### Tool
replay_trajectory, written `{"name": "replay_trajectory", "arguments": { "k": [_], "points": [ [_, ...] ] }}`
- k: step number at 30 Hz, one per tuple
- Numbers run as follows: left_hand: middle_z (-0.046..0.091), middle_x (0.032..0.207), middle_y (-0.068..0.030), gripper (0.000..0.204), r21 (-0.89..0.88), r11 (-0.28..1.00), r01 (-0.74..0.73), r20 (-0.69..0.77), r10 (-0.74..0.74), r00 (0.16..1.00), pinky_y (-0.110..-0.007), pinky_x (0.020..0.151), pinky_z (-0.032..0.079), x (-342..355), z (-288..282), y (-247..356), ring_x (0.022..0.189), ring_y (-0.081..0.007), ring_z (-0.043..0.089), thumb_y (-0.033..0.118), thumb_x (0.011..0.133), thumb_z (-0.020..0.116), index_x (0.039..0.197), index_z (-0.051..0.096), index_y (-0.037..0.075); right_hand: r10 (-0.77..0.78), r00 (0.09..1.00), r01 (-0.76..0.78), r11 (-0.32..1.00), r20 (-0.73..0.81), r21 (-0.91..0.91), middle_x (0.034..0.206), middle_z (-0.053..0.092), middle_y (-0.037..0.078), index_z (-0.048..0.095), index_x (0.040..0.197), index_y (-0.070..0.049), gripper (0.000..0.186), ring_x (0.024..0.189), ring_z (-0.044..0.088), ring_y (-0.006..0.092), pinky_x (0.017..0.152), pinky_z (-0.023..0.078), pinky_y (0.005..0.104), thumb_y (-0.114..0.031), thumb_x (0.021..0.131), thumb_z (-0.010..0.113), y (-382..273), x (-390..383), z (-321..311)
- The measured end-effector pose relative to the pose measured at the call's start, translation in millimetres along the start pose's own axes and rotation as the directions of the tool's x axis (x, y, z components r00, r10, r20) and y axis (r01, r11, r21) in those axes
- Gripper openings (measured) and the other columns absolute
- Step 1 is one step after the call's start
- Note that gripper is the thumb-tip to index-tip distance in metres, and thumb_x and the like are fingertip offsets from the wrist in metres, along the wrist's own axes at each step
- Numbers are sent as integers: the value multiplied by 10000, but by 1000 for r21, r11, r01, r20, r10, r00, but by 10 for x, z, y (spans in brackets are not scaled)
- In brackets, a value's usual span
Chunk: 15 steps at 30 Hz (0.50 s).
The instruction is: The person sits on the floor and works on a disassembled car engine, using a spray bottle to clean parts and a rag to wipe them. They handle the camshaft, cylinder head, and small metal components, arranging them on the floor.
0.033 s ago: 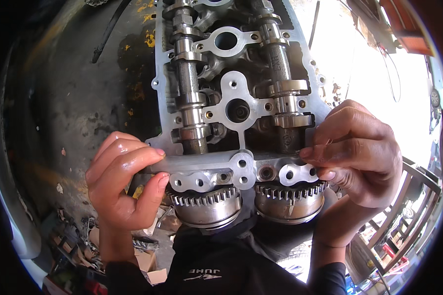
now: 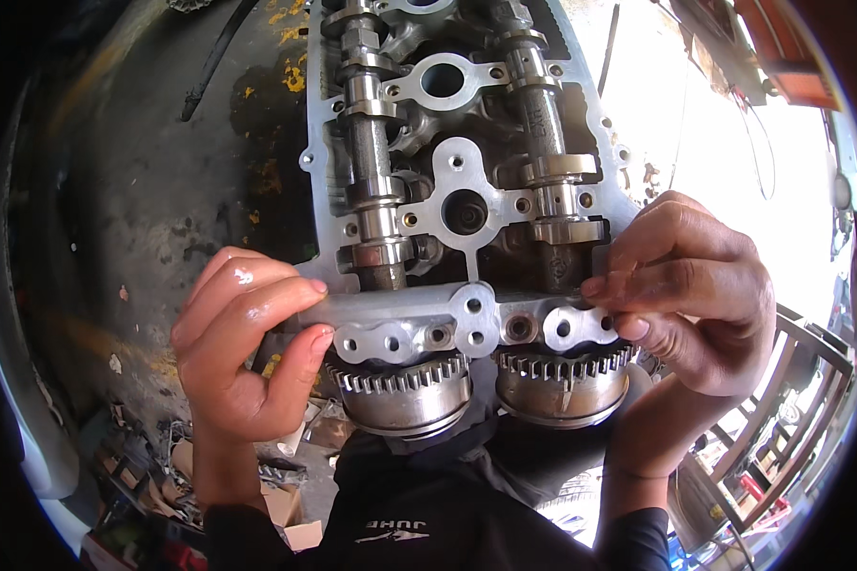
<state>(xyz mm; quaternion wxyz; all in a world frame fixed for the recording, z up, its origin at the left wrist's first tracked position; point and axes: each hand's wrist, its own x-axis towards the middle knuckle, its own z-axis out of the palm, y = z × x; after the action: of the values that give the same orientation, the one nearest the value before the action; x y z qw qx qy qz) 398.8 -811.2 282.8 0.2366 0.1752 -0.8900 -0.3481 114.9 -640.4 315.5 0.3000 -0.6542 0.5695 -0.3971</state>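
Note:
A silver camshaft bearing cap (image 2: 390, 306) lies across the near end of an aluminium cylinder head (image 2: 328, 205). My left hand (image 2: 243, 328) pinches its left end between thumb and fingers. At its right end, the fingers and thumb of my right hand (image 2: 700, 295) close on the metal. Whether the cap is fully seated cannot be made out. Two camshafts run away from me, the left camshaft (image 2: 368, 152) and the right camshaft (image 2: 544, 128). In front of the cap sit a left toothed gear (image 2: 408, 400) and a right toothed gear (image 2: 564, 392).
A dark, stained floor (image 2: 152, 209) spreads to the left, with a black hose (image 2: 214, 67) on it. Scraps and cardboard (image 2: 290, 509) lie at lower left. A wooden frame (image 2: 790, 419) stands at lower right. My dark-clothed legs are below the gears.
The cylinder head, cap and gears sit slightly farther right in the picture, with the near parts a little higher. Both hands keep their hold on the cap.

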Motion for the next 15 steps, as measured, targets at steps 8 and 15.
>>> {"name": "replay_trajectory", "arguments": {
  "k": [8, 15],
  "points": [
    [686, 874, -119, 275, 30, 996, -88, -10, 88, 996, -348, 668, 514, -12, 1, 48, 742, -276, 619, -60, 660, 724, 932, 732, -17, 123, 988, -121, 992, -88, 23, 821, 699, 121, 747, 853, 25, 132, 803, 666, 218, 725, 522, 328, -76, 771, 723, -124, -34, 118],
    [690, 882, -133, 253, -14, 995, -103, -7, 102, 995, -331, 701, 505, 3, -12, 80, 768, -271, 620, -65, 732, 733, 983, 730, -35, 182, 969, -182, 983, -167, 18, 839, 708, 87, 766, 873, -3, 163, 777, 648, 161, 680, 499, 301, -152, 826, 814, -153, -74, 192]
  ]
}}
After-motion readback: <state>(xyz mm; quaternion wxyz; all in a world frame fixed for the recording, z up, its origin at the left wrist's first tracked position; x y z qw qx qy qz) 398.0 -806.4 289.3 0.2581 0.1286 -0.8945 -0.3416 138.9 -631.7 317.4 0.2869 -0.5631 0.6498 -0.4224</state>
